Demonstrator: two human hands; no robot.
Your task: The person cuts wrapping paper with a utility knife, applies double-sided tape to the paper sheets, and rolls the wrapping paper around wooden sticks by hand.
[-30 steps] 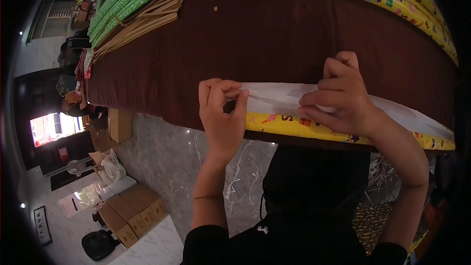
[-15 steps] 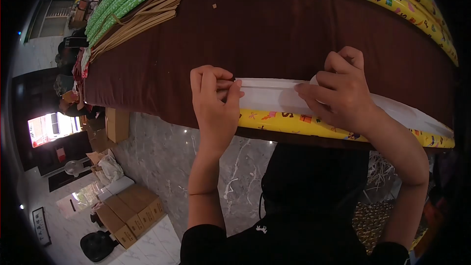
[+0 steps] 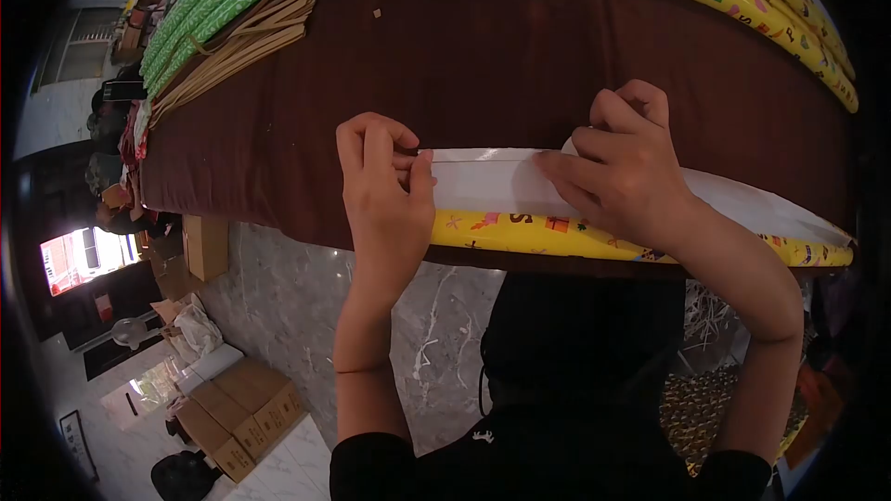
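Both hands (image 3: 416,152) (image 3: 549,172) hold white-backed yellow paper (image 3: 487,189) along one edge.

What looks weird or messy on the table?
A tiny tan scrap lies alone on the brown tablecloth, apart from the tan strips, so it looks like a stray bit. The yellow wrapping paper by the left hand and right hand shows no obvious tear.

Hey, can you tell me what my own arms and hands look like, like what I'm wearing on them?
Your left hand and right hand are bare, with no gloves, watch or bracelet visible. The forearms are uncovered as well, below short black sleeves. The black top carries a small white emblem.
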